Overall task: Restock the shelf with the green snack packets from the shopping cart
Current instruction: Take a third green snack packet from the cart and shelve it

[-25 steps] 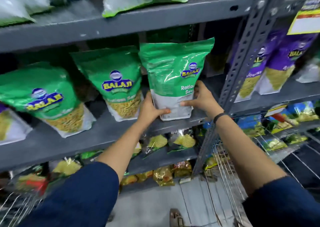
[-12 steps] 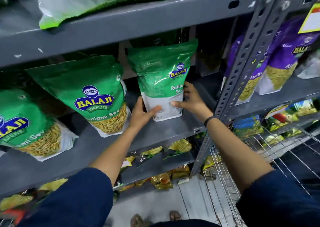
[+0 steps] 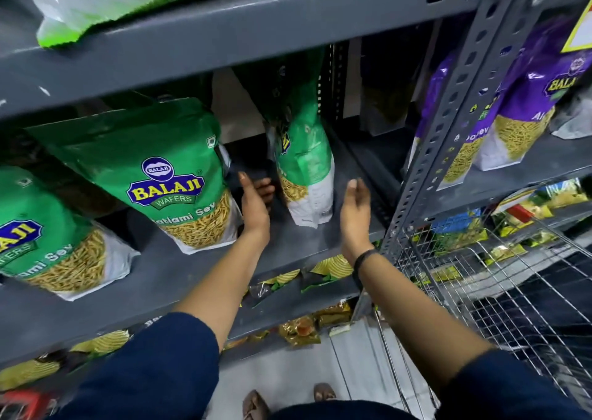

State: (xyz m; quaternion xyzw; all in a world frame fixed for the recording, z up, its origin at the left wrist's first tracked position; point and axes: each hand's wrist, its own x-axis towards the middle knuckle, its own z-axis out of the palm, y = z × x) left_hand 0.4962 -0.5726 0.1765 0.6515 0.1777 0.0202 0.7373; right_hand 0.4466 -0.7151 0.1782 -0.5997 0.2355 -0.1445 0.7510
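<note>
A green snack packet (image 3: 304,163) stands upright on the grey shelf (image 3: 198,269), turned edge-on toward me. My left hand (image 3: 254,205) is open just left of it, fingers apart, not touching it. My right hand (image 3: 355,208) hovers open just right of the packet, a small gap between them. Two more green packets (image 3: 160,170) (image 3: 48,237) lean on the same shelf further left. The wire shopping cart (image 3: 499,278) is at the lower right; what lies in its basket is not clear.
A perforated grey upright (image 3: 448,131) divides this bay from the purple packets (image 3: 525,106) on the right. The shelf above (image 3: 256,25) carries a white-and-green bag (image 3: 112,0). Lower shelves hold yellow and green snack packs (image 3: 326,269). My feet (image 3: 288,400) are on the floor below.
Both hands held the packet by its lower corners a second ago; they have let go and drawn back slightly. The packet has turned edge-on, deeper on the shelf. My view shifted right.
</note>
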